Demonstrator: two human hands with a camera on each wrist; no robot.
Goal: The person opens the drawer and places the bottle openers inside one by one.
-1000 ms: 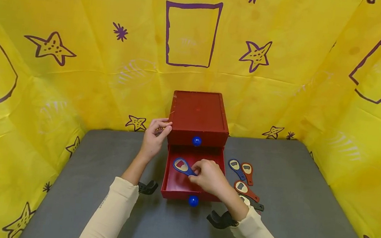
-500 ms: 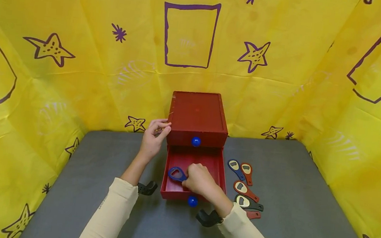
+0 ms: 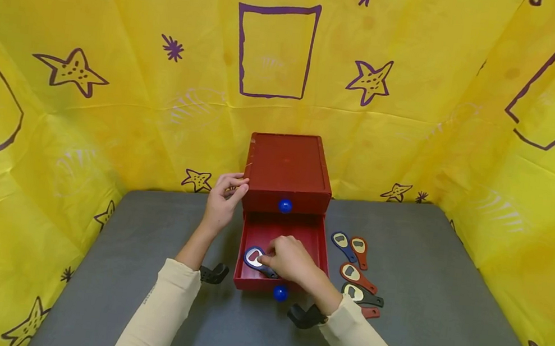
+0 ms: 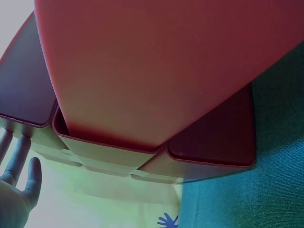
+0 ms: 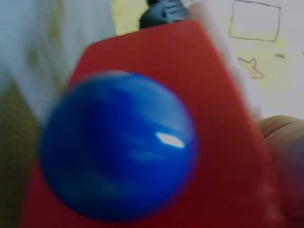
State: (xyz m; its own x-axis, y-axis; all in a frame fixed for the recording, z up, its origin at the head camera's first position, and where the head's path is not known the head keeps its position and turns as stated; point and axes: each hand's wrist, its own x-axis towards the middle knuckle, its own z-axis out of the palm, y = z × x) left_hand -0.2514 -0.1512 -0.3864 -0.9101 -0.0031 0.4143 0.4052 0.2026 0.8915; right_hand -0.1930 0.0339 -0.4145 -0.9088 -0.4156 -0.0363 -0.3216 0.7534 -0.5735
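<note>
A red two-drawer cabinet [image 3: 288, 163] has its lower drawer [image 3: 297, 226] pulled out. My left hand [image 3: 221, 204] rests its fingertips against the cabinet's left side; in the left wrist view the left hand [image 4: 16, 185] has straight, spread fingers. Inside the drawer, near the front left, lies a blue bottle opener [image 3: 267, 271] with a pale face, its handle angled to the front right. My right hand [image 3: 293, 258] is over the drawer, the thumb at the opener's head and the handle outside its grasp. A blue knob [image 5: 118, 147] fills much of the right wrist view.
Right of the cabinet several bottle openers lie on the grey table [image 3: 421, 301]: a blue opener [image 3: 344, 245], a red opener [image 3: 359, 276] and a black opener [image 3: 363, 295] among them. The closed upper drawer has a blue knob [image 3: 285, 206]. Yellow cloth [image 3: 188, 101] surrounds the table.
My right hand has lowered the blue bottle opener toward the drawer's front left and let go of its handle. The left hand has stayed on the cabinet's side.
</note>
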